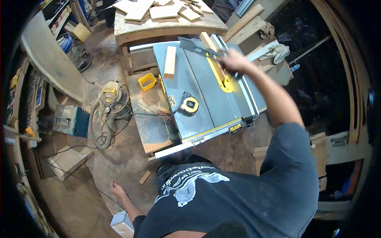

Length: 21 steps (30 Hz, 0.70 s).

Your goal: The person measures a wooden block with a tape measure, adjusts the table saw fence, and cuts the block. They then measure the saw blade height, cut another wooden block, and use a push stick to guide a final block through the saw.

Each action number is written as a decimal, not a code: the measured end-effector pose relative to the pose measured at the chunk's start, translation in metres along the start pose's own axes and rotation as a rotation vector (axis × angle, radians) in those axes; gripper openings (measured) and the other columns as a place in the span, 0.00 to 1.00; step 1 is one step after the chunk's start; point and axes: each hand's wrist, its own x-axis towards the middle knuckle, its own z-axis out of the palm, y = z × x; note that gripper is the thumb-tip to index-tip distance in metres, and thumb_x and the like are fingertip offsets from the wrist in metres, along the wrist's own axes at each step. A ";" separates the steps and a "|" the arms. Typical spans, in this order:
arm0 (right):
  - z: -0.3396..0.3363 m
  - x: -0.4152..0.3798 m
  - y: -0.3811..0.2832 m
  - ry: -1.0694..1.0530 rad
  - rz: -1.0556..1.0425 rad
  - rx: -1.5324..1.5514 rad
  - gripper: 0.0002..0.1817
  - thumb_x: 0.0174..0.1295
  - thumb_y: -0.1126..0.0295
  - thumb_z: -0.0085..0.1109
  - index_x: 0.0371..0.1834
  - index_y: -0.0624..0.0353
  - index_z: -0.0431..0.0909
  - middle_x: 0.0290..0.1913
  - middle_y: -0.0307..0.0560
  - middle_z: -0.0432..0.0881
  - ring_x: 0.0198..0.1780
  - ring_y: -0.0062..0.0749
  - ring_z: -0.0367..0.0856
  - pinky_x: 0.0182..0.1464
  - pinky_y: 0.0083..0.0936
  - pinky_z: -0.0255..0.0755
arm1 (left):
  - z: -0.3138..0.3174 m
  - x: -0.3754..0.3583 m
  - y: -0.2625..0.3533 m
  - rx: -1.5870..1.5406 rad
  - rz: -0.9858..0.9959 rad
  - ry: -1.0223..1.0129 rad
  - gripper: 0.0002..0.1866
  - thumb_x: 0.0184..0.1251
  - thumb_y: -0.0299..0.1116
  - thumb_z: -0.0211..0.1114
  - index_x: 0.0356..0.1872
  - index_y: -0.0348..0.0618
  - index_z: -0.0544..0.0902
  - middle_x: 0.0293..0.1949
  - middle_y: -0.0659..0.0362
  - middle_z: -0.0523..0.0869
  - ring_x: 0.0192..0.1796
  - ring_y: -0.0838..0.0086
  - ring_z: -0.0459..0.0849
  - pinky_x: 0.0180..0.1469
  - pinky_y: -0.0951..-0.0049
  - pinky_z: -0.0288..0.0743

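My right hand [235,62], blurred by motion, is over the table saw [200,87] near the yellow throat plate [226,85]. It is closed around a long dark grey tool [193,46] with a flat, wide end that reaches left over the saw top; its exact kind is smeared. Under the hand, a wooden strip [206,40] lies along the fence. Down by my left side hangs my left hand [116,189], fingers curled, with nothing visible in it. A wood block [170,62] and a yellow-and-black tape measure [189,104] rest on the saw top.
A yellow tub [147,82] sits on the side bench left of the saw. Beyond the saw, a worktable [166,29] bears several cut boards. A shop vacuum [113,95] with hose and cords stands on the left floor, near a teal case [71,120]. One wood offcut [145,177] lies by my feet.
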 end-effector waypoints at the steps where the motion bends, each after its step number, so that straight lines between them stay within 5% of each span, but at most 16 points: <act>1: 0.030 -0.030 0.009 -0.033 0.071 0.267 0.26 0.69 0.67 0.55 0.71 0.58 0.71 0.26 0.44 0.80 0.22 0.28 0.82 0.24 0.30 0.79 | 0.000 -0.003 0.012 -0.008 -0.061 -0.015 0.17 0.69 0.27 0.58 0.55 0.31 0.85 0.54 0.47 0.89 0.57 0.57 0.86 0.63 0.62 0.75; 5: 0.135 -0.111 0.029 -0.022 0.410 1.029 0.28 0.72 0.74 0.48 0.76 0.61 0.63 0.28 0.44 0.79 0.21 0.30 0.77 0.23 0.34 0.76 | 0.031 0.011 0.003 -0.011 -0.013 -0.043 0.18 0.69 0.28 0.57 0.55 0.31 0.85 0.54 0.47 0.88 0.57 0.57 0.85 0.63 0.63 0.75; 10: 0.143 -0.177 0.028 0.116 0.497 1.124 0.27 0.75 0.73 0.46 0.78 0.60 0.61 0.27 0.42 0.77 0.19 0.26 0.74 0.20 0.30 0.74 | 0.030 0.012 0.086 0.016 0.111 -0.174 0.20 0.70 0.29 0.57 0.58 0.32 0.83 0.55 0.46 0.88 0.59 0.57 0.85 0.64 0.62 0.74; 13: 0.149 -0.217 0.047 0.086 0.543 1.144 0.27 0.77 0.72 0.45 0.78 0.58 0.59 0.25 0.40 0.75 0.18 0.24 0.73 0.19 0.27 0.72 | 0.047 0.043 0.085 -0.072 0.140 -0.208 0.20 0.71 0.29 0.56 0.59 0.32 0.83 0.56 0.46 0.87 0.59 0.57 0.84 0.63 0.62 0.74; 21: 0.158 -0.199 0.084 0.060 0.526 1.288 0.27 0.77 0.70 0.47 0.78 0.57 0.60 0.26 0.41 0.76 0.20 0.26 0.74 0.21 0.29 0.74 | 0.067 0.025 0.160 -0.068 0.240 -0.340 0.19 0.71 0.27 0.55 0.59 0.31 0.83 0.57 0.45 0.87 0.60 0.58 0.84 0.65 0.62 0.73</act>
